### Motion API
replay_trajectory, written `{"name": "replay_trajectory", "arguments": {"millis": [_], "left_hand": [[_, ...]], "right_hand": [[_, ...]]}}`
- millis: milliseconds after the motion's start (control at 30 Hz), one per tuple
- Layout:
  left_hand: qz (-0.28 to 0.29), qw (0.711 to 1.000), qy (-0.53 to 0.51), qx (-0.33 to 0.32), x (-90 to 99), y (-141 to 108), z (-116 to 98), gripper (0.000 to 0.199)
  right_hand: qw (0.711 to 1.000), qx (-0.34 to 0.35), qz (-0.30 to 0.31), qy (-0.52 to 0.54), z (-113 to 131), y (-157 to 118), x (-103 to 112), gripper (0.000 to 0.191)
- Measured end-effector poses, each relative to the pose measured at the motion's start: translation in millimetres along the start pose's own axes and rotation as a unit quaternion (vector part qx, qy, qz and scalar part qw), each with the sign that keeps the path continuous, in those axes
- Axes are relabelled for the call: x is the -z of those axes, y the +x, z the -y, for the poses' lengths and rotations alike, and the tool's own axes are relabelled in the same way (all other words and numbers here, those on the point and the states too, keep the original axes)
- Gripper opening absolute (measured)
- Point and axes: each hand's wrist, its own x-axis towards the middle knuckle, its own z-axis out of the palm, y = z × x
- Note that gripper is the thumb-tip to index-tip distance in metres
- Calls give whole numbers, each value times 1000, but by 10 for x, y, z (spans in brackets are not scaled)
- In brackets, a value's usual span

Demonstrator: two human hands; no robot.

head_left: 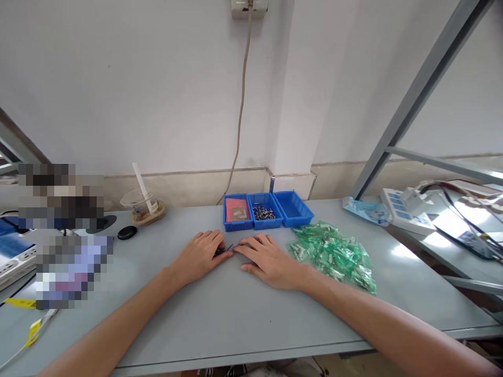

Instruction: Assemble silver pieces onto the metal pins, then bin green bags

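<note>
Pinching small dark screws [220, 251], the left hand [200, 256] grip meets the flat-spread right hand [267, 260].

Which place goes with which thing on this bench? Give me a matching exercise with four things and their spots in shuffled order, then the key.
Things:
1. pile of green packets
2. plastic cup with straw
3. middle blue bin
4. small dark parts

Places or states:
A. holds small metal pieces
B. under the fingertips of the left hand
C. just right of the right hand
D. far left, near the wall, on a brown coaster

Pairs: 1-C, 2-D, 3-A, 4-B
</note>
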Motion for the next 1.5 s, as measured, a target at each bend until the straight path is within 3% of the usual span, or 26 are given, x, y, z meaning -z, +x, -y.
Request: {"name": "replay_trajectory", "arguments": {"millis": [133, 367, 500, 667, 800, 1000, 1233, 1367, 1500], "left_hand": [[9, 999, -43, -21, 7, 7, -9, 28], [3, 996, -67, -60, 20, 0, 11, 23], [15, 996, -61, -60, 36, 1, 26, 23], [19, 997, -35, -58, 82, -11, 37, 27], [6, 999, 5, -48, 102, -41, 88, 35], [34, 999, 25, -30, 70, -58, 143, 34], [52, 998, 33, -29, 35, -59, 118, 34], [46, 998, 16, -30, 32, -50, 111, 34], [42, 999, 1, -30, 37, -47, 104, 33]], "right_hand": [[1000, 9, -8, -9, -7, 2, -20, 50], [999, 27, -35, -12, -7, 16, -30, 34], [998, 27, -58, -19, -83, 28, -47, 22], [997, 4, -67, -43, -183, 46, -91, 19], [996, -2, -61, -73, -175, 53, -119, 17], [988, 13, -51, -148, -113, 32, -103, 16], [994, -34, -102, 16, -192, 14, -111, 24], [990, -26, -135, 38, -286, 8, -121, 38], [986, -52, -143, 71, -310, -4, -103, 34]]}}
